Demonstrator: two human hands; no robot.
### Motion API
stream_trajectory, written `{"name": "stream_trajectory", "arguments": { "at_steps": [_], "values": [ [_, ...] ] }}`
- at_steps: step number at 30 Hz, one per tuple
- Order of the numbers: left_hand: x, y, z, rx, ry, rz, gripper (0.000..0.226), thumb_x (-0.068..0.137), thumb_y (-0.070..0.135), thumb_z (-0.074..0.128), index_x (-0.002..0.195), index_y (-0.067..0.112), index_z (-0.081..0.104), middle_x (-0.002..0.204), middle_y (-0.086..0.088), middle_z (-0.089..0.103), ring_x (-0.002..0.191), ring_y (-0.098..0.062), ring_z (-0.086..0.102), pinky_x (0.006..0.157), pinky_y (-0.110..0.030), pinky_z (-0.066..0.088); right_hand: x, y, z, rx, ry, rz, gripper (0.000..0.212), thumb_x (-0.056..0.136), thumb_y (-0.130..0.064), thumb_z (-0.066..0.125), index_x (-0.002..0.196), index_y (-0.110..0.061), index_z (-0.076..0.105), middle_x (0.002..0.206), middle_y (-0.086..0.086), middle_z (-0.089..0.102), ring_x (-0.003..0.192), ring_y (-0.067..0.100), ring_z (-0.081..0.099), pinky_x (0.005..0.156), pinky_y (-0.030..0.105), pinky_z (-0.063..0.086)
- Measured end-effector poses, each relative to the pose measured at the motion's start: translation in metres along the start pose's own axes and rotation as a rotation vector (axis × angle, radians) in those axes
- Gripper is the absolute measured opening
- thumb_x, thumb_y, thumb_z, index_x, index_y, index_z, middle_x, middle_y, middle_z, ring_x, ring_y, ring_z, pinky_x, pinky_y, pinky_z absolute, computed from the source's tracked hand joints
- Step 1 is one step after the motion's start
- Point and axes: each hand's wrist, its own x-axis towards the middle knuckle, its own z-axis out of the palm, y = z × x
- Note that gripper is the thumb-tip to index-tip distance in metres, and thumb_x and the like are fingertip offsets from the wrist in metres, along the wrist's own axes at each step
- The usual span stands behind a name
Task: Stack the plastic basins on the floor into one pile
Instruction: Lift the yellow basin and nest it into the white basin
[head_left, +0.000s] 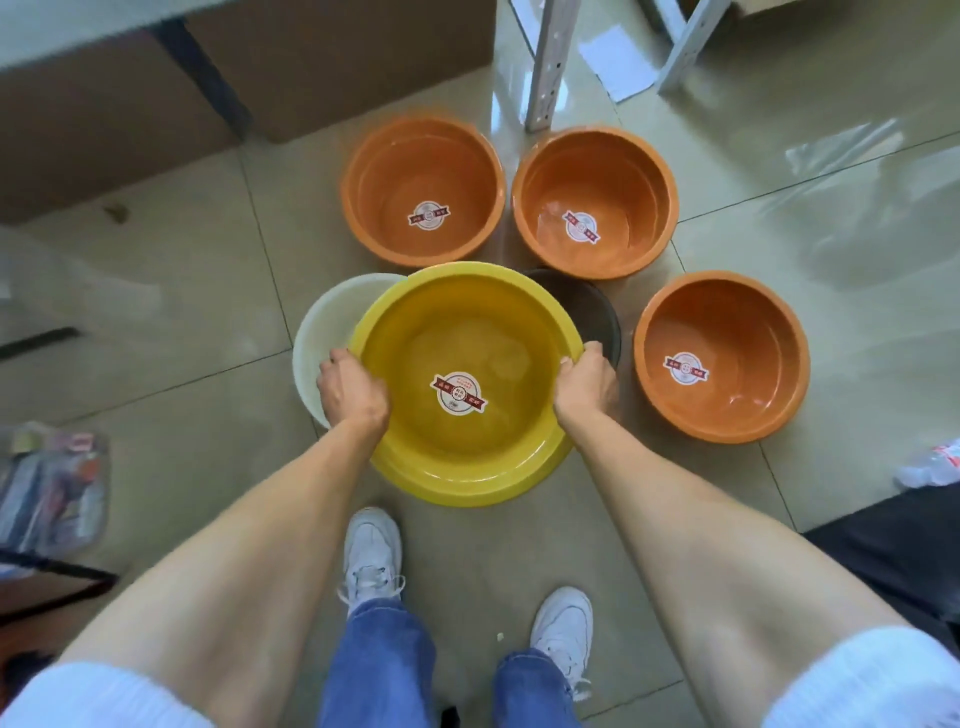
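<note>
Just outside the left hand (349, 387) sits a round white plastic basin (322, 343), partly covered. That hand clamps the near-left rim of the wide yellow plastic basin (467, 332); the right hand (587, 382) grips the opposite rim, likely to keep it level while carried. Beyond the right hand a dark plastic basin (597, 312) peeks out. Three orange plastic basins (722, 312) wait farther off, unstacked.

We see our bare forearms running out of short white sleeves (862, 680) at the frame's lower corners, blue jeans (384, 670) at bottom centre, and white lace-up sneakers (371, 556) just above them.
</note>
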Motion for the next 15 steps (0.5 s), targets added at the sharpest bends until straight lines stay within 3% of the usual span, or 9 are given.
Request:
{"name": "stream_trajectory", "arguments": {
  "at_steps": [5, 15],
  "values": [
    [0.068, -0.028, -0.017, 0.008, 0.052, -0.032, 0.047, 0.089, -0.005, 0.05, 0.135, 0.003, 0.042, 0.132, -0.02, 0.05, 0.122, -0.039, 0.049, 0.103, -0.052, 0.044, 0.004, -0.053, 0.056, -0.014, -0.08, -0.083, 0.029, 0.1, -0.023, 0.046, 0.125, -0.008, 0.05, 0.126, 0.016, 0.061, 0.117, 0.035, 0.059, 0.094, 0.044, 0.047],
    [0.167, -0.082, 0.006, 0.092, 0.038, 0.0, 0.034, 0.092, 0.002, 0.043, 0.124, 0.002, 0.051, 0.121, -0.026, 0.056, 0.112, -0.046, 0.054, 0.093, -0.051, 0.048, 0.029, -0.087, 0.164, -0.063, -0.12, -0.043, 0.029, 0.101, -0.019, 0.044, 0.126, -0.009, 0.055, 0.122, 0.017, 0.062, 0.112, 0.035, 0.06, 0.092, 0.043, 0.049]
  ]
}}
